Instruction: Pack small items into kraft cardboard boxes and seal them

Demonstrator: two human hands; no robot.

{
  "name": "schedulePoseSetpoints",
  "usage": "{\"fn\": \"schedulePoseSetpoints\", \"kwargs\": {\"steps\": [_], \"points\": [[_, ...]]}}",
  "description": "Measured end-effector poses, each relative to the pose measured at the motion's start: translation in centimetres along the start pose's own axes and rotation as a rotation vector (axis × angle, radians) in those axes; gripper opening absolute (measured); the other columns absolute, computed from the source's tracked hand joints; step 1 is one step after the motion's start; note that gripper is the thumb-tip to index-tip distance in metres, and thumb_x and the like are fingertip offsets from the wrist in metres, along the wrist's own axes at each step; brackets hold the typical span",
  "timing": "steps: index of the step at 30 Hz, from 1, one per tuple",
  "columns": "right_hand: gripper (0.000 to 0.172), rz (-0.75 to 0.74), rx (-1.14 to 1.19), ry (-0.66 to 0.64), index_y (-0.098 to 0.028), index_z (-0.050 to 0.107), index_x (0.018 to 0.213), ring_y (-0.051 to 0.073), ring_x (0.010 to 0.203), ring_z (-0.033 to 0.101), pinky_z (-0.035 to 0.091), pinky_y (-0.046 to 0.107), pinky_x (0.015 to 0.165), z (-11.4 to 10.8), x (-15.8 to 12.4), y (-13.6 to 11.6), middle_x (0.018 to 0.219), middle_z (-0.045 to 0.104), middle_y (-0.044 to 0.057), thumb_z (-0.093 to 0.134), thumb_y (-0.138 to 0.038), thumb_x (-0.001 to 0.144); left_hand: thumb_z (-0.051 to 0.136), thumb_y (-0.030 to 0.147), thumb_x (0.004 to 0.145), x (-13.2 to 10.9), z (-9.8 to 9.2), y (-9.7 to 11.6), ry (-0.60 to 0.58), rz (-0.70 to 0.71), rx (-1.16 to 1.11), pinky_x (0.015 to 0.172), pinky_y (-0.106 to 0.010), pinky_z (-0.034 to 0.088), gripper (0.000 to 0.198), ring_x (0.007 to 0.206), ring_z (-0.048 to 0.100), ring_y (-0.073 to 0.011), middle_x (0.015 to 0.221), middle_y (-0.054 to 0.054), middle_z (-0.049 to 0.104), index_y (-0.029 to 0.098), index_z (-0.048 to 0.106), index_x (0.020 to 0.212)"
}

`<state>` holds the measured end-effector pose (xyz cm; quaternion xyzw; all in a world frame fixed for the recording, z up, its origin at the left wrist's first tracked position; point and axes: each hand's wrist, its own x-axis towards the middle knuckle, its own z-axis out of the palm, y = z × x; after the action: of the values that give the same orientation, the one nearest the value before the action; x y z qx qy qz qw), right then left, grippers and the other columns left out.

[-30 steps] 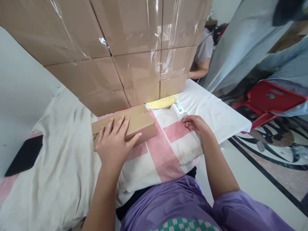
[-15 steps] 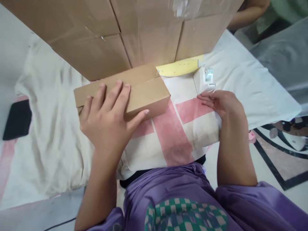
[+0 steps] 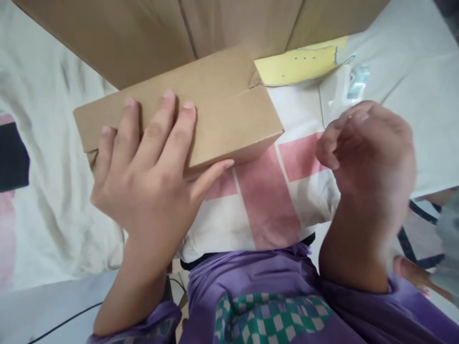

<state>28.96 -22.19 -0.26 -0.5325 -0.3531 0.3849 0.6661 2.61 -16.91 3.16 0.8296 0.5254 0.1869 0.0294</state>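
A small closed brown cardboard box [image 3: 222,114] lies on the cloth in front of me. My left hand [image 3: 147,157] rests on it with fingers spread flat over the top and the thumb along the near side. My right hand [image 3: 373,148] is raised to the right of the box, its fingers curled and pressed together. It is blurred, and whatever may be between its fingertips is too small to make out. Just beyond it lies a white item with a clear, shiny part [image 3: 358,83]; the hand partly covers its near end. A yellow paper piece [image 3: 301,66] with blue markings lies beside the box.
Large taped cardboard boxes [image 3: 244,24] stand at the back, right behind the small box. A white cloth with pink blocks [image 3: 265,205] covers the table. A black flat item [image 3: 12,155] lies at the far left. Part of another person [image 3: 416,274] shows at lower right.
My right hand has lifted off the cloth toward me and curled its fingers. My left hand stays on the box. The view has moved closer, and a person's limb now shows at lower right.
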Motion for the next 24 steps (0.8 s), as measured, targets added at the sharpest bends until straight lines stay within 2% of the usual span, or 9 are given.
{"fn": "schedulePoseSetpoints", "kwargs": {"steps": [2,4,7,9,11,13,17,20,24], "points": [[0.018,-0.022,-0.020,-0.053,-0.019,0.067,0.082,0.010,0.040,0.043,0.019,0.025,0.034,2.4,-0.8,-1.8,0.054,0.057,-0.001,0.055,-0.010,0.093,0.060,0.068,0.087,0.0,0.0,-0.1,-0.001,0.003,-0.058,0.128,-0.058,0.021,0.064,0.153,0.029,-0.0329,0.156,0.017,0.042,0.049,0.045,0.146],[0.019,-0.008,-0.048,-0.117,-0.020,0.068,0.088,0.010,0.040,0.042,0.018,0.026,0.034,4.3,-1.6,-3.3,0.052,0.055,-0.002,0.054,-0.011,0.096,0.063,0.063,0.087,-0.1,0.2,-0.2,0.023,0.045,-0.051,0.126,-0.058,0.024,0.062,0.151,0.033,-0.0337,0.155,0.011,0.047,0.042,0.049,0.144],[0.014,0.054,-0.071,-0.256,-0.023,0.066,0.094,0.008,0.039,0.039,0.020,0.023,0.035,5.9,-2.4,-4.2,0.052,0.056,-0.005,0.055,-0.017,0.100,0.069,0.054,0.087,-0.2,0.6,-0.3,0.120,0.139,0.012,0.119,-0.054,0.032,0.062,0.145,0.043,-0.0340,0.149,-0.001,0.057,0.031,0.054,0.142],[0.008,0.093,-0.044,-0.345,-0.024,0.063,0.097,0.006,0.038,0.035,0.022,0.020,0.036,6.5,-2.6,-4.2,0.053,0.058,-0.006,0.057,-0.022,0.101,0.071,0.049,0.087,-0.1,0.6,-0.3,0.173,0.151,-0.017,0.117,-0.053,0.034,0.058,0.142,0.048,-0.0340,0.146,-0.004,0.060,0.029,0.056,0.139],[0.005,0.114,-0.016,-0.405,-0.024,0.061,0.098,0.006,0.039,0.037,0.024,0.019,0.037,7.1,-2.6,-3.9,0.055,0.059,-0.007,0.057,-0.025,0.101,0.070,0.048,0.088,0.1,0.0,-0.2,0.165,0.120,-0.093,0.117,-0.054,0.032,0.051,0.141,0.048,-0.0343,0.143,-0.004,0.062,0.031,0.060,0.135],[0.005,0.120,-0.008,-0.446,-0.024,0.059,0.099,0.006,0.041,0.041,0.026,0.019,0.039,7.6,-2.7,-3.7,0.057,0.059,-0.006,0.057,-0.027,0.102,0.066,0.050,0.089,0.4,-1.0,0.0,0.108,0.084,-0.194,0.118,-0.056,0.031,0.044,0.141,0.048,-0.0343,0.140,-0.003,0.064,0.032,0.063,0.130],[0.008,0.089,-0.011,-0.503,-0.023,0.057,0.097,0.007,0.043,0.043,0.031,0.020,0.043,8.6,-3.1,-3.7,0.058,0.058,-0.007,0.055,-0.029,0.102,0.052,0.057,0.096,1.0,-3.4,0.2,0.026,0.100,-0.457,0.117,-0.055,0.036,0.040,0.136,0.053,-0.0288,0.138,-0.001,0.065,0.034,0.064,0.127],[0.010,0.033,-0.058,-0.523,-0.022,0.056,0.095,0.008,0.051,0.049,0.034,0.020,0.047,9.4,-4.0,-3.8,0.061,0.058,-0.006,0.054,-0.028,0.102,0.053,0.055,0.097,1.2,-4.2,0.3,0.046,0.167,-0.576,0.116,-0.051,0.038,0.037,0.131,0.057,-0.0249,0.136,-0.002,0.065,0.032,0.064,0.123],[0.010,-0.030,-0.202,-0.525,-0.022,0.058,0.095,0.009,0.055,0.050,0.037,0.021,0.051,10.0,-5.7,-3.7,0.063,0.056,-0.006,0.052,-0.025,0.102,0.065,0.032,0.093,0.7,-3.8,0.2,0.167,0.189,-0.614,0.111,-0.048,0.042,0.006,0.118,0.064,-0.0207,0.119,0.000,0.070,0.028,0.070,0.093]]}}
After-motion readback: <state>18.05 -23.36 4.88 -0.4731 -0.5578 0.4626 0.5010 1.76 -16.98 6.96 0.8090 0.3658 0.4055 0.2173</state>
